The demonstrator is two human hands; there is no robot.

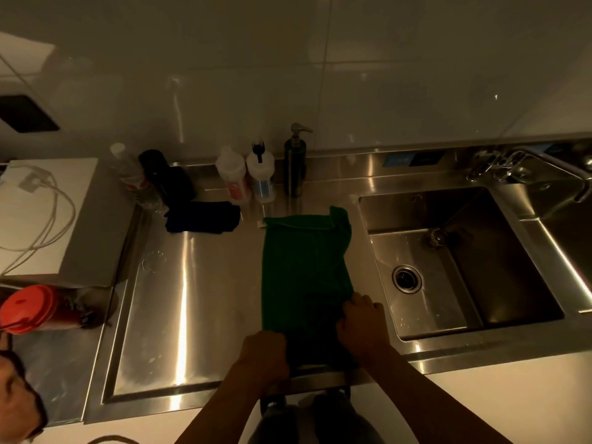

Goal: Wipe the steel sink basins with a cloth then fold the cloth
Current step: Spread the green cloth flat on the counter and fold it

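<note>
The green cloth (304, 261) lies stretched out lengthwise on the steel surface (192, 299), centre of the frame, just left of the sink basin (464, 283). Its far end is rumpled, one corner flipped up toward the upper right. The near end reaches the front edge of the surface, and both hands are on it.

The left hand (267, 355) sits at the cloth's lower-left corner, fingers curled down over the fabric. The right hand (362, 320) is a little higher in the frame, on the cloth's right edge, knuckles up, fingers bunched into the fabric. The hands are apart, with a dark strip of cloth between them. The light is dim there, so it looks like a pinch on each side, though the fingertips are hard to make out.

In the basin the round drain (407, 278) shows at the bottom, and the faucet (544, 165) reaches in from the upper right. Along the back stand a pump dispenser (295, 168), a blue-labelled white bottle (261, 179) and a pink-labelled white bottle (230, 179). A dark cloth (201, 221) lies just left of them. A red-lidded container (27, 310) sits at lower left.
</note>
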